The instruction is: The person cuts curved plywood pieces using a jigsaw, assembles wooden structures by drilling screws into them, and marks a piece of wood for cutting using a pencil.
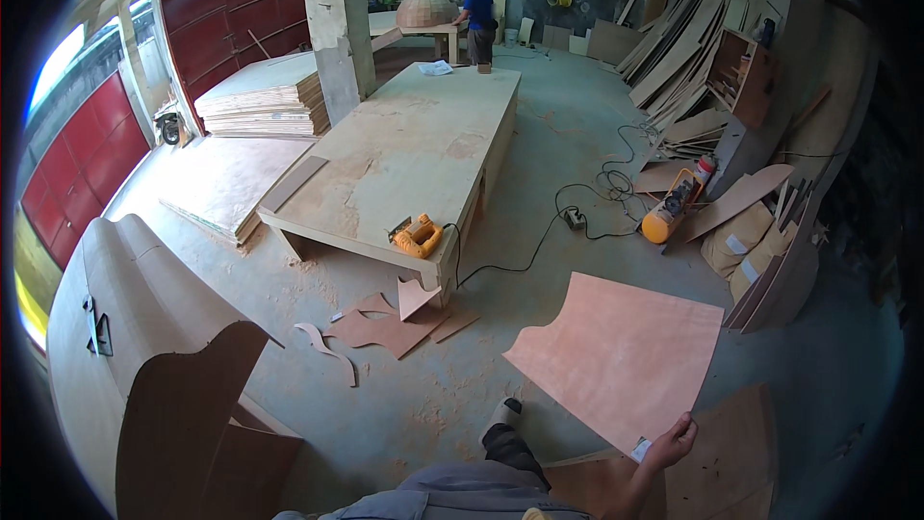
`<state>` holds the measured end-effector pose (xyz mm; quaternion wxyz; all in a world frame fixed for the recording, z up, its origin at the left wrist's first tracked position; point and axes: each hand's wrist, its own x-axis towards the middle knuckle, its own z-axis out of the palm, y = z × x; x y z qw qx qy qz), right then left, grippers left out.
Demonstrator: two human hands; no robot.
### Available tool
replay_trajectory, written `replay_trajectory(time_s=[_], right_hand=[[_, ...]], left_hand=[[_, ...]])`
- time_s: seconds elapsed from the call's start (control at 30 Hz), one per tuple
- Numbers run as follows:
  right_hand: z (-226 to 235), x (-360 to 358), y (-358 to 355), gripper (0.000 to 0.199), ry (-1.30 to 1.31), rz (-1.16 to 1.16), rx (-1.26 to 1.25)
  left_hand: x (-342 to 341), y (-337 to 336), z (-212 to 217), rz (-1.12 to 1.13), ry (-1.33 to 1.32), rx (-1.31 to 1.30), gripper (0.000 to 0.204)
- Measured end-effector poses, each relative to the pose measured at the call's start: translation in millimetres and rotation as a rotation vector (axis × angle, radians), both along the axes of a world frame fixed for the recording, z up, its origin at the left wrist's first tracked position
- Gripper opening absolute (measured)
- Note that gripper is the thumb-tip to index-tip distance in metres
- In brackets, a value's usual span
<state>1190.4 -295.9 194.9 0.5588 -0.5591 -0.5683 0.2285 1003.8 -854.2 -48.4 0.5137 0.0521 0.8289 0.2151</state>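
Observation:
My right hand (674, 441) is closed on the lower right corner of a thin plywood panel (626, 351). The panel hangs in front of me to the right, with a curved cutout in its upper left edge. A small white label (641, 448) sits on it beside my fingers. My left hand does not show. At the lower left stands a curved plywood form (173, 308) with a wavy edge, and a dark-handled tool (96, 327) lies on it. On the near corner of the long wooden workbench (404, 135) rests a yellow jigsaw (417, 236).
Plywood offcuts (385, 323) and sawdust lie on the floor by the bench. A black cable (515, 260) runs to a yellow air compressor (664, 217). Boards (674, 48) lean at the right. A person in blue (476, 14) works by a wooden dome (426, 10) at the back.

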Motion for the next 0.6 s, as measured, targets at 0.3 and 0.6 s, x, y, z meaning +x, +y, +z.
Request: replay_trajectory(time_s=[0.3,0.6], right_hand=[[22,-174,185,0.037,-0.295,-0.008,0.0],[41,-313,297,0.035,-0.305,-0.057,-0.077]], left_hand=[[-205,165,72,0.145,0.201,0.074,0.047],[-306,251,52,0.06,0.181,-0.057,0.047]])
